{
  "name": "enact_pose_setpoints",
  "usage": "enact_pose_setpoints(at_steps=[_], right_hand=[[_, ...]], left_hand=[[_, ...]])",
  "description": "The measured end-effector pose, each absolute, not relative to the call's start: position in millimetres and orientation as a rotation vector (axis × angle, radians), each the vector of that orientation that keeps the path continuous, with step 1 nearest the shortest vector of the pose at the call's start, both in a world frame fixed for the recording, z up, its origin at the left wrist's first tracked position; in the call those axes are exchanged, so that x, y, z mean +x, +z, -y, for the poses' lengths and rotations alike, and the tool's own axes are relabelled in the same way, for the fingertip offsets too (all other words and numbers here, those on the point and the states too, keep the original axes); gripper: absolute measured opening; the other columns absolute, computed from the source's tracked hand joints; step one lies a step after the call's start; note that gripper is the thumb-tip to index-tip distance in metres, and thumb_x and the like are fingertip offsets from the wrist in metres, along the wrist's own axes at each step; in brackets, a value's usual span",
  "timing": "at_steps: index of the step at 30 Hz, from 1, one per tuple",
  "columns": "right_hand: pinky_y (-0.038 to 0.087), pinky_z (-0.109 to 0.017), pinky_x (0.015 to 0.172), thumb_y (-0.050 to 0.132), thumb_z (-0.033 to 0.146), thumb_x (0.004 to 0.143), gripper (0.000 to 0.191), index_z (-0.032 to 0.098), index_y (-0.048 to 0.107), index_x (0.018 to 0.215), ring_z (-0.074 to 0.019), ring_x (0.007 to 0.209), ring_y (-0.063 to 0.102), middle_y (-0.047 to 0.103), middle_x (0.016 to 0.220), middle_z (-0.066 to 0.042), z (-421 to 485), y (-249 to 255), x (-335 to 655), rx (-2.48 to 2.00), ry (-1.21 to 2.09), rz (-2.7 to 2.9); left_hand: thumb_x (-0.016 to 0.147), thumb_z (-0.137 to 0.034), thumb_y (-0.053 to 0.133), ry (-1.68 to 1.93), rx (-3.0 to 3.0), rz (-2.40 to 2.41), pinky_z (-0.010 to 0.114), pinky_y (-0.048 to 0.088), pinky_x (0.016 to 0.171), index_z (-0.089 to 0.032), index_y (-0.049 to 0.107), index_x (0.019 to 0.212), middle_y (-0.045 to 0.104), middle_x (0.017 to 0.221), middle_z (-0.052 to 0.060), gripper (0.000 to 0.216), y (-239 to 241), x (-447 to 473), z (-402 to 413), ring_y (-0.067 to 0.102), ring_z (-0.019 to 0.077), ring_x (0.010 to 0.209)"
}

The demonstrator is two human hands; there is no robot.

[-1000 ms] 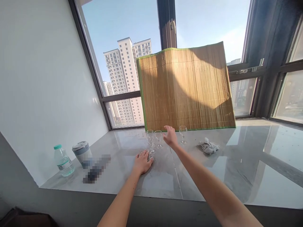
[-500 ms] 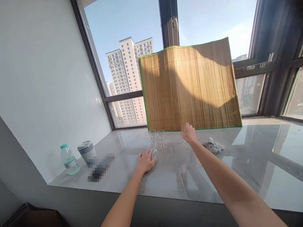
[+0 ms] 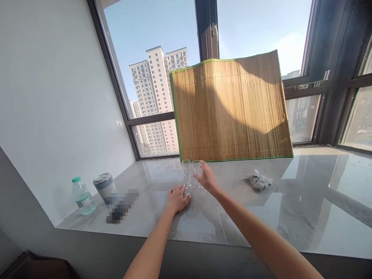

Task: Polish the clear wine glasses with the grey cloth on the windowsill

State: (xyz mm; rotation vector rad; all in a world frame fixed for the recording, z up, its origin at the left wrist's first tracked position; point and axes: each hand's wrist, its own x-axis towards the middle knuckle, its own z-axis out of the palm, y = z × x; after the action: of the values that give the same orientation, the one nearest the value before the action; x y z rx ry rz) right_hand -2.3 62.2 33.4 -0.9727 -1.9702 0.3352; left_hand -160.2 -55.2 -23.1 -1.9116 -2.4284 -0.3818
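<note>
Several small clear stemmed glasses [image 3: 186,169] stand close together on the grey marble counter [image 3: 203,221], in front of a bamboo mat [image 3: 232,108] propped against the window. My left hand [image 3: 176,200] rests on the counter with its fingertips curled on the foot of the nearest glass [image 3: 187,193]. My right hand [image 3: 207,178] is closed round another small glass [image 3: 200,188], holding it right beside the group. Only that glass's foot and part of its bowl show past my fingers.
A crumpled grey cloth [image 3: 259,181] lies to the right on the counter. At the far left, by the white wall, stand a water bottle [image 3: 82,196], a lidded cup [image 3: 104,188] and a blurred dark object [image 3: 122,206]. Window frames close off the back.
My right hand reached right, took the lone glass near the cloth and brought it left to the other glasses. My left hand stayed put.
</note>
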Motion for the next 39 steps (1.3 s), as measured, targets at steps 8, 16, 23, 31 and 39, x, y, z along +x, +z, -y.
enact_pose_setpoints(at_steps=[8, 16, 23, 31, 39], right_hand=[[0.044, -0.033, 0.078, 0.050, 0.039, 0.084, 0.052, 0.019, 0.044, 0.131, -0.0256, 0.104, 0.055, 0.061, 0.113, -0.010, -40.8, 20.4, 10.6, -0.938, 0.265, 1.750], [0.028, -0.025, 0.054, 0.034, 0.054, 0.092, 0.047, 0.020, 0.065, 0.087, -0.0145, 0.048, 0.043, 0.050, 0.050, 0.003, -57.1, -11.4, 37.1, -1.013, 0.544, 1.689], [0.037, -0.027, 0.064, 0.036, 0.045, 0.094, 0.041, 0.018, 0.067, 0.093, -0.0190, 0.066, 0.057, 0.068, 0.075, -0.006, -70.1, -26.0, 36.6, -0.970, 0.605, 1.742], [0.033, -0.025, 0.061, 0.037, 0.036, 0.097, 0.032, 0.021, 0.064, 0.102, -0.0185, 0.067, 0.060, 0.069, 0.075, -0.004, -62.7, -17.0, 40.5, -1.049, 0.538, 1.857], [0.022, -0.026, 0.055, 0.037, 0.033, 0.097, 0.030, 0.021, 0.061, 0.083, -0.0144, 0.059, 0.050, 0.062, 0.066, -0.002, -58.1, -13.1, 42.6, -1.097, 0.455, 1.904]], left_hand=[[0.089, -0.049, 0.041, -0.521, -1.888, 2.343, 0.039, 0.025, 0.113, -0.022, 0.055, 0.125, 0.050, 0.140, 0.009, 0.048, -17.6, -157.7, 58.5, 0.041, 0.0232, 0.132], [0.084, -0.031, 0.050, -0.666, -1.649, 2.246, 0.030, 0.040, 0.083, -0.018, 0.064, 0.081, 0.064, 0.087, 0.006, 0.019, -8.4, -149.7, 68.5, 0.058, 0.0204, 0.094], [0.086, -0.033, 0.046, -0.460, -1.446, 2.394, 0.028, 0.031, 0.060, -0.019, 0.064, 0.064, 0.064, 0.072, 0.007, 0.032, -5.1, -144.2, 77.9, 0.058, 0.0183, 0.068], [0.088, -0.034, 0.043, -0.399, -1.483, 2.426, 0.029, 0.030, 0.059, -0.017, 0.069, 0.063, 0.069, 0.073, 0.012, 0.039, -1.9, -140.4, 78.4, 0.061, 0.0204, 0.068], [0.088, -0.027, 0.044, -0.492, -1.516, 2.286, 0.027, 0.033, 0.062, -0.017, 0.066, 0.069, 0.065, 0.075, 0.007, 0.031, -1.2, -137.7, 81.5, 0.059, 0.0169, 0.071]])
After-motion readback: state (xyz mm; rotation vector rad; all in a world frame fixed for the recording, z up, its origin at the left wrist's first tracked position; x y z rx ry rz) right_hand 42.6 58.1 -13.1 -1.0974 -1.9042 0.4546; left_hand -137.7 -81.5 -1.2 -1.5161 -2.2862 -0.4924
